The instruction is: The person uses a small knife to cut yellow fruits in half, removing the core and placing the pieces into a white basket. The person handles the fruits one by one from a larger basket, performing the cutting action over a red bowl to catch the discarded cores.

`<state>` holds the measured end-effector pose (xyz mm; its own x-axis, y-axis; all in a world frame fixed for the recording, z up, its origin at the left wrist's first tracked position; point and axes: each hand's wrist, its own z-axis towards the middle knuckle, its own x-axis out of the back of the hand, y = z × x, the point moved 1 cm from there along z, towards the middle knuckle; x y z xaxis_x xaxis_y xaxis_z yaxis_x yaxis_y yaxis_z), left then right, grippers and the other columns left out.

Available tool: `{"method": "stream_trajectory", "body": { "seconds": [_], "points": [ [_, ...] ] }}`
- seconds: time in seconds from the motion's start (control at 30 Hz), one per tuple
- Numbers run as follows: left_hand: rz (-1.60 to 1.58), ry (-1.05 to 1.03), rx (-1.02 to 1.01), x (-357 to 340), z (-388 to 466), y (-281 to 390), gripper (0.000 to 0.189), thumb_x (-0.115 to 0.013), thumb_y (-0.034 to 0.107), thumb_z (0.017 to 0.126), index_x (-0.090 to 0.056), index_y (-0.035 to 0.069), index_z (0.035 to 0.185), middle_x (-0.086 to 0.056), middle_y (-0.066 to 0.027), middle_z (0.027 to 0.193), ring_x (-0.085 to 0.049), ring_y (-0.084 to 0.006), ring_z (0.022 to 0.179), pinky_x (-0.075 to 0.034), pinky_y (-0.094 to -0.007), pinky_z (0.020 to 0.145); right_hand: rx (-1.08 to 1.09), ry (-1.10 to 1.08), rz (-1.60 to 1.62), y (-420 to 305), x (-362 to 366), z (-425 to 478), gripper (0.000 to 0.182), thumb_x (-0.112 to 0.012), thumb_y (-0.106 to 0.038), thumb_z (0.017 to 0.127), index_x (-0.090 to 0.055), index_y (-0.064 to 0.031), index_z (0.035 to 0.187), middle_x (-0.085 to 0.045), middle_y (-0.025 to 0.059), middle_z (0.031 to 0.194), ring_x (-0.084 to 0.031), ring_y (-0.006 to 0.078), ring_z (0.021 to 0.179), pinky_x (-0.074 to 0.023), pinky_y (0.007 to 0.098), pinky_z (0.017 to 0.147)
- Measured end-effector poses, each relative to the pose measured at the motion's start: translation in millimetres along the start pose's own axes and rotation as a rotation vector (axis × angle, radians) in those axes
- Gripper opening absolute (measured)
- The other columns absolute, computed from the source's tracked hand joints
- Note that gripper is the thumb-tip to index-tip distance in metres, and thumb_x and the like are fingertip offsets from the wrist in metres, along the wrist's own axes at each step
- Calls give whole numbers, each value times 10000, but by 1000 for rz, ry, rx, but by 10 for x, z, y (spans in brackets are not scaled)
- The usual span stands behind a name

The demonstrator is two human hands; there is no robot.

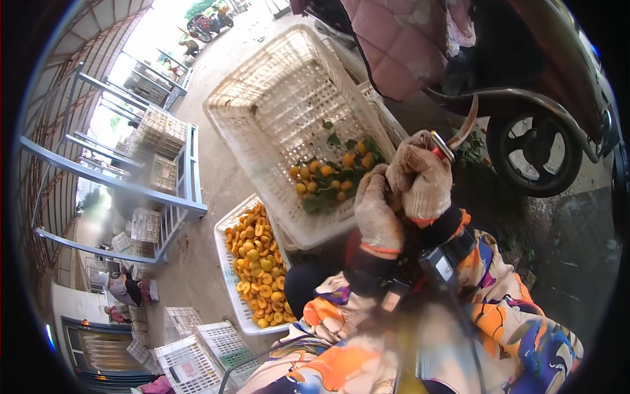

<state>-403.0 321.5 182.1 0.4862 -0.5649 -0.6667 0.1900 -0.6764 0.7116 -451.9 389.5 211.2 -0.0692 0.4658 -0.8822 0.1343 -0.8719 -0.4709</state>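
Both hands wear soiled knit gloves and meet beside the near right corner of a large, tilted plastic crate (pixel 305 103). In my right hand (pixel 421 177) is a hooked knife (pixel 465 125), its curved blade pointing up and away. My left hand (pixel 379 214) has its fingers pinched together against the right hand; what lies between them is mostly hidden. Whole orange apricots (pixel 315 175) with green leaves (pixel 312 203) lie in the low end of the crate. To its left, a white plastic basket (pixel 221 276) is full of halved apricots (pixel 258 266).
A scooter's wheel (pixel 536 147) and pink quilted cover (pixel 398 49) stand close on the right. Empty crates (pixel 192 364) lie at the lower left. Blue metal racks (pixel 123 184) hold stacked crates. People sit or bend in the left background. Fallen leaves (pixel 472 147) lie near the wheel.
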Motion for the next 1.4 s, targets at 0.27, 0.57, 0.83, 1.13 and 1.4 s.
{"method": "stream_trajectory", "body": {
  "seconds": [0.27,0.57,0.83,1.13,1.4],
  "points": [
    [-64,42,261,-71,26,52,268,-546,233,958,-636,53,1136,-649,-90,1097,-627,-231,987,-520,-372,871,-162,-122,234,-114,27,130,145,-551,-137,913,-524,-81,782,-445,21,613,-369,144,429,-321,307,416],
    [240,-137,-86,252,216,174,223,-518,81,958,-574,39,1171,-626,-85,1129,-623,-236,1022,-522,-349,856,-259,-246,-465,-284,-16,38,76,-618,-109,889,-604,-34,884,-563,21,656,-508,111,502,-381,265,424],
    [27,83,42,222,184,469,286,-506,217,980,-597,0,1143,-622,-98,1007,-607,-209,911,-510,-349,814,-41,-675,-1422,5,-78,-133,353,-673,-66,805,-640,-5,1151,-695,43,978,-631,115,870,-515,275,772],
    [193,259,-118,1913,192,2062,174,-515,14,856,-581,43,1014,-640,-151,979,-646,-299,871,-527,-397,748,-584,-560,-1303,-69,148,-107,260,-620,-159,839,-632,-50,1075,-564,-22,741,-469,45,559,-367,224,485],
    [1281,699,173,3883,-914,2328,421,-496,35,870,-582,66,1281,-619,-155,1180,-651,-266,962,-578,-347,627,-486,-339,-1147,33,359,-17,315,-580,-87,850,-628,-45,1158,-563,-36,797,-484,39,601,-365,194,511]
  ]
}}
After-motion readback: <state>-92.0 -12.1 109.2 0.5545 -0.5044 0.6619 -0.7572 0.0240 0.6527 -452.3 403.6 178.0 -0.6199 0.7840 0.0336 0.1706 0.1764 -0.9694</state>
